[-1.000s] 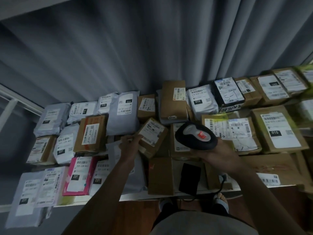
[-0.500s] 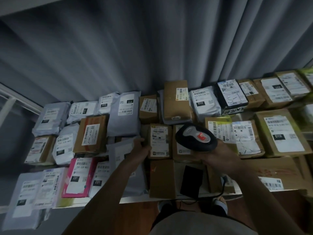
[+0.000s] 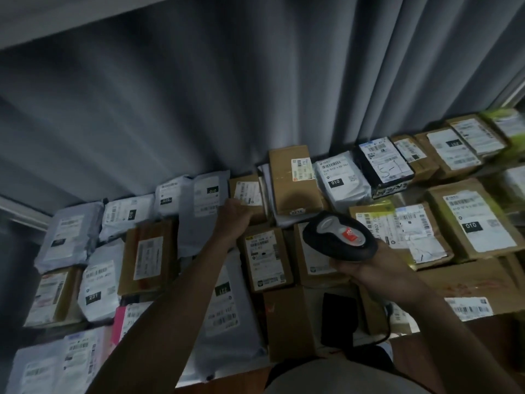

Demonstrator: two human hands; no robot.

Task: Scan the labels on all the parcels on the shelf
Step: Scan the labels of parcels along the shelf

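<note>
Parcels cover the shelf [image 3: 250, 373] edge to edge, packed against the grey curtain [image 3: 199, 109]. The left hand [image 3: 234, 220] reaches onto a small brown box [image 3: 250, 194] at the back; its fingers are hidden. The right hand [image 3: 366, 265] grips the scanner [image 3: 339, 236] above the front boxes.

Looking like a parcel pickup point or small courier stockroom: a shelf [image 3: 335, 346] is sitting packed with labelled cardboard boxes [image 3: 292, 180] and grey mailer bags [image 3: 211, 211], a grey curtain [image 3: 227, 103] is hanging behind, and a handheld barcode scanner [image 3: 339, 237] is hovering over the lot.
</note>
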